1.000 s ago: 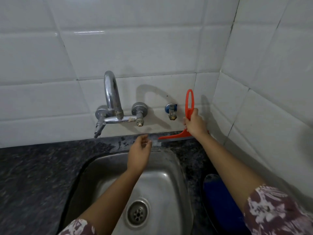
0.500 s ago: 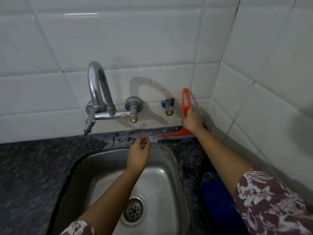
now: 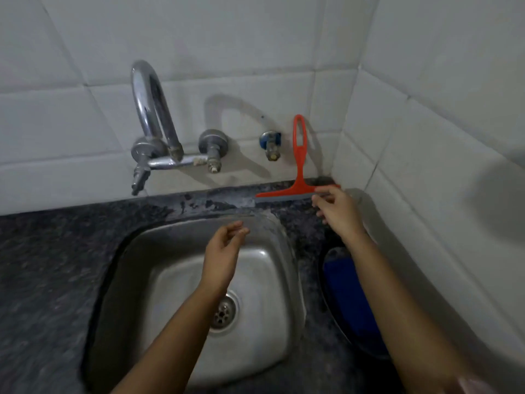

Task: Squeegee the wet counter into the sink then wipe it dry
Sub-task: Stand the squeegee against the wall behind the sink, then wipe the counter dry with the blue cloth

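Observation:
An orange squeegee stands upright against the white tiled back wall, its grey blade resting on the dark speckled counter behind the sink. My right hand is just in front of the blade's right end, fingers apart, fingertips at or near the blade. My left hand hovers over the steel sink, fingers loosely curled and holding nothing. A wet, shiny patch lies on the counter strip between the tap and the squeegee.
A chrome tap with two valves juts from the wall above the sink's back left. A small blue-capped valve sits left of the squeegee handle. A dark blue object lies on the counter right of the sink, by the side wall.
My right hand has let go of the squeegee handle and drawn back down to the blade's right end. The squeegee now leans on the wall by itself. My left hand has barely moved.

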